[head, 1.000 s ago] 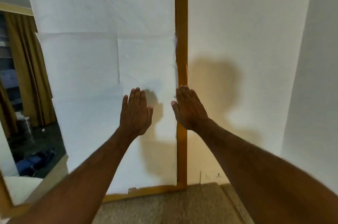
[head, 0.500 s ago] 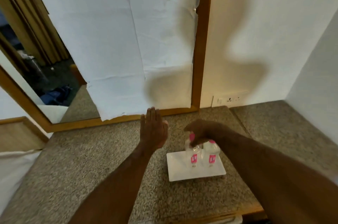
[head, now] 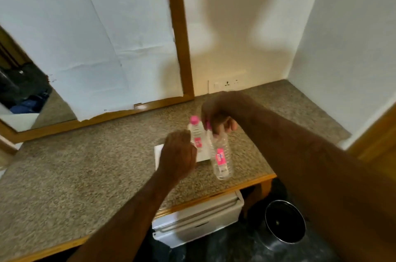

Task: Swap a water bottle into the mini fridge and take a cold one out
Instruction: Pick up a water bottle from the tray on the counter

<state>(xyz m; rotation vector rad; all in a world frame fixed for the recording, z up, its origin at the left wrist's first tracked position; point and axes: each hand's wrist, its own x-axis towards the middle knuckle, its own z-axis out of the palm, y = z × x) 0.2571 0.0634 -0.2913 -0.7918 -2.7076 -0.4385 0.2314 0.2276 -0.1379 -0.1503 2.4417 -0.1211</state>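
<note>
While the right hand [head: 218,118] hangs above the white tray [head: 158,152], its grip pinches the pink-capped neck of a clear water bottle [head: 220,156], which dangles clear of the tray and tilts with its base toward the desk's front edge. The bottle carries a pink label (its print is too blurred to read). A second bottle [head: 197,133] of the same kind stands on the tray, just behind and to the left of the lifted one, pink cap up. The left hand [head: 177,154] is over the tray too, in front of the standing bottle and covering much of the tray; its fingers are curled loosely inward, and whether they touch the standing bottle cannot be told from this angle. The tray lies on the speckled desk [head: 75,171], near the front edge. Below that edge, in front of the tray, is the white mini fridge [head: 199,216], its door closed. On the floor to the right of the fridge stands a round metal bin [head: 285,221]. Behind the tray, a wood-framed mirror [head: 180,47] leans on the wall, mostly covered with white paper [head: 96,26].
</note>
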